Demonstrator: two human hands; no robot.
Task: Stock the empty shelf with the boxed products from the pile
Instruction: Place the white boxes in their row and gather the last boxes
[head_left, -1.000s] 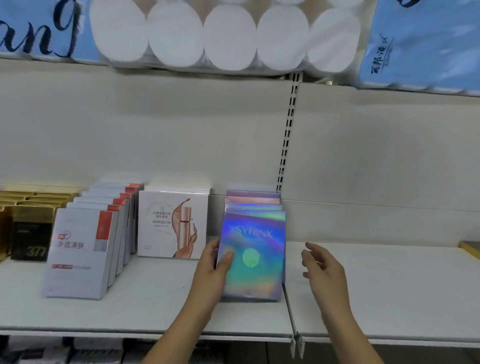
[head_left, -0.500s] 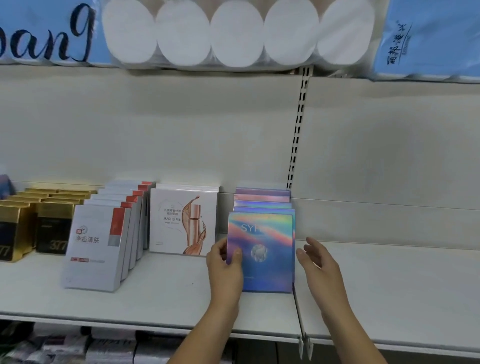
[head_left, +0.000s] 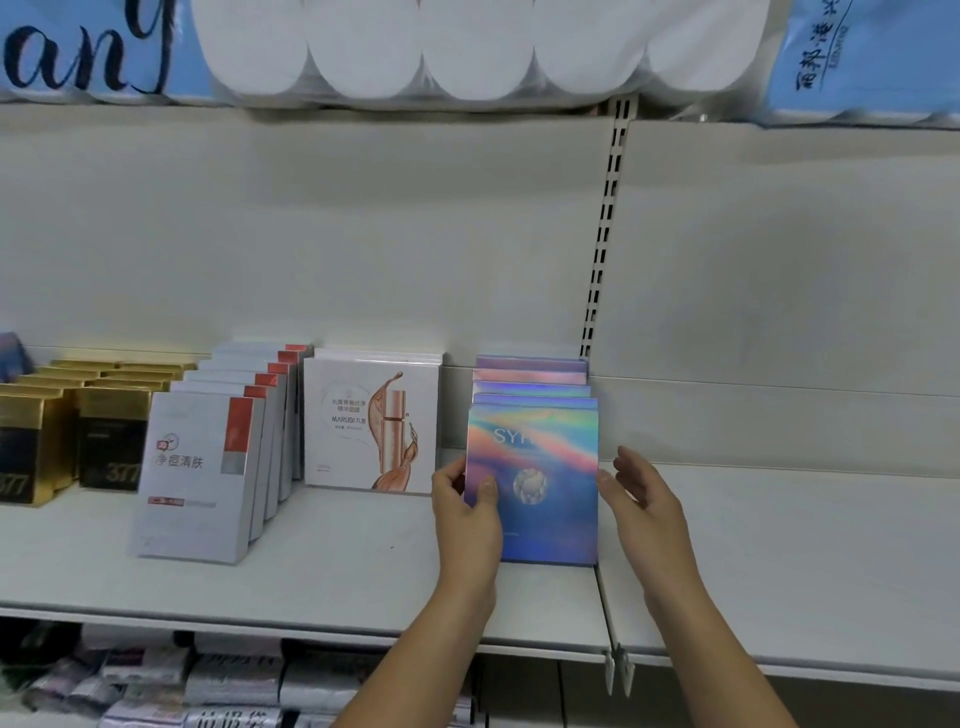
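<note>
Holographic box (head_left: 540, 483): front one of a row of like boxes (head_left: 532, 374), upright, face out, at the right end of the shelf (head_left: 332, 561), left panel. Its right edge sits about over the seam (head_left: 604, 597) to the right panel (head_left: 805, 545). Grip: left hand (head_left: 467, 514) holds the box's left edge, thumb on the face, fingers behind. The right hand (head_left: 641, 499) is loose, fingers relaxed, tips at the right edge; touching or just shy, cannot tell. Judged step: squaring this box against its row. Next move likely calls for letting go without tipping it, then fetching another from the pile (not in view). Room: right panel bare beside the hands; white bottle-print box (head_left: 371, 426) stands near on the left, leaving a narrow gap for the left hand.
</note>
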